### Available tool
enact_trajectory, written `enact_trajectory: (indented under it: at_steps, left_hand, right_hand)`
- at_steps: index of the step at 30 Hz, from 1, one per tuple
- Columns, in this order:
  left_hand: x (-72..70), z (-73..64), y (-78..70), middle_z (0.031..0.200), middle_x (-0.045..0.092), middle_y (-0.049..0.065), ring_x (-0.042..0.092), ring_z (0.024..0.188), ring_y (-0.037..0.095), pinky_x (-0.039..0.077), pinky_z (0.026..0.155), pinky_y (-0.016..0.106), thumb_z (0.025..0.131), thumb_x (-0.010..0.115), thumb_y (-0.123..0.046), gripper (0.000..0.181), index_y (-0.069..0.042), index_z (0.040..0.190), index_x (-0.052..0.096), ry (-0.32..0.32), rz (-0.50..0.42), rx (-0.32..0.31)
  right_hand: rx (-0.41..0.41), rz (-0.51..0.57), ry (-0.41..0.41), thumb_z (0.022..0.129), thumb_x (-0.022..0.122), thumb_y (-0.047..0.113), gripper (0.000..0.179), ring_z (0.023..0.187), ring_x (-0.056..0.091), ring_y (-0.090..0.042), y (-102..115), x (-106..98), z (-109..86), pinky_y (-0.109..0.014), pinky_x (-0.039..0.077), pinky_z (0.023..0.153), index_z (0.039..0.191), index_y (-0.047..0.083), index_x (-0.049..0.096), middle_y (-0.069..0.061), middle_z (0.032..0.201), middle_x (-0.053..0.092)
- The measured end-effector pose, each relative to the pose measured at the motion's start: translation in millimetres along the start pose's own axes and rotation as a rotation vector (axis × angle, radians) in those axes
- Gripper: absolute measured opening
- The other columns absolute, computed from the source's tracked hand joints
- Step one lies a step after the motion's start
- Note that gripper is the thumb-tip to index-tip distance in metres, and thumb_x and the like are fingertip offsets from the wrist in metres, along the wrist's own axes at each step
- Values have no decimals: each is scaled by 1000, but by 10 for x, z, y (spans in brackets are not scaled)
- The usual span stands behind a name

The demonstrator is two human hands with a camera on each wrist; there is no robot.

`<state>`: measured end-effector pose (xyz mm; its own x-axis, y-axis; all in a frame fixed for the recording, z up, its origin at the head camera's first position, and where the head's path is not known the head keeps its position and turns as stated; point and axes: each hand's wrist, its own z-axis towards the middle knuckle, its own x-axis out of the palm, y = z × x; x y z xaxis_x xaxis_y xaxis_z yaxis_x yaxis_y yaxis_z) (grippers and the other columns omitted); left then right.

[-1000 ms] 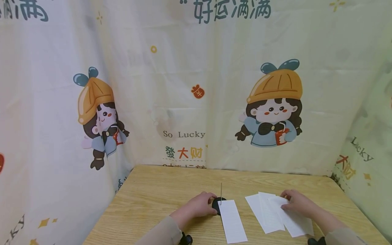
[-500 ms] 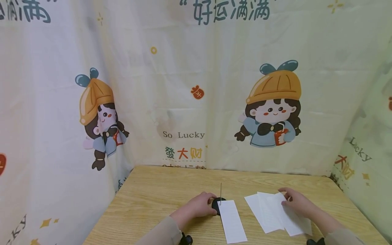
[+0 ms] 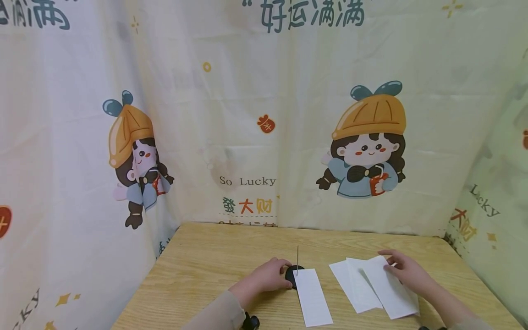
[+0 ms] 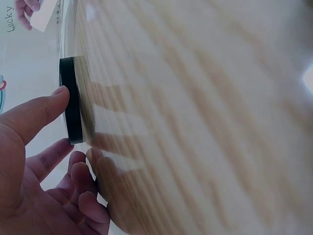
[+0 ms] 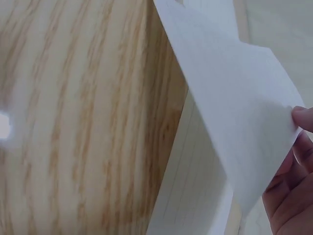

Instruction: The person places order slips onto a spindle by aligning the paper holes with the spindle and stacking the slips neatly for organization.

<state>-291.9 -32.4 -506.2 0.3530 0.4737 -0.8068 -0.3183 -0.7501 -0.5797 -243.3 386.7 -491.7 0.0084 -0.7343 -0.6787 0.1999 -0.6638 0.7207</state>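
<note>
In the head view, my left hand (image 3: 269, 277) grips the side of a round black base (image 3: 290, 277). The left wrist view shows thumb and finger against the edge of that base (image 4: 72, 105). A thin upright spike (image 3: 298, 256) rises from it, making it a bill spike. One white paper slip (image 3: 313, 299) has its upper corner at the spike and lies toward me. My right hand (image 3: 406, 274) pinches the edge of a white sheet (image 3: 391, 293), partly lifted. Under and left of it lie more sheets (image 3: 358, 294); the right wrist view shows faint ruled lines on a lower sheet (image 5: 193, 171).
The wooden table (image 3: 214, 256) carries everything. Behind and at both sides hangs a pale printed curtain (image 3: 247, 91) with cartoon figures. The table's back edge meets the curtain.
My right hand has raised the top sheet off the others and moved slightly right, opening a gap beneath it. The left hand and the bill spike have stayed in place.
</note>
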Motion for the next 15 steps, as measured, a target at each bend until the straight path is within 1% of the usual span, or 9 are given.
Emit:
enact_trajectory:
  at_steps: [4,9,15]
  left_hand:
    - [-7,-3,-3,99,56,-1,53,85,15,47,85,39,79,83,-33,54,-20,128,63,0,0,4]
    - [-13,-12,-9,97,54,-2,52,83,15,47,83,38,80,83,-33,54,-20,128,62,2,11,9]
    - [-15,-15,-15,97,54,-2,52,83,14,47,83,37,80,83,-33,54,-19,128,63,1,12,16]
  right_hand:
    - [-5,51,-24,95,65,9,41,59,48,-9,10,-4,-16,-28,44,47,129,-8,52,-10,93,56]
    - [-19,102,-29,96,65,10,41,62,53,-10,35,-17,-29,-29,44,46,130,-7,50,-10,95,56]
    - [34,145,4,98,63,16,46,68,55,-12,131,-54,-25,-29,45,50,136,-5,47,-12,100,55]
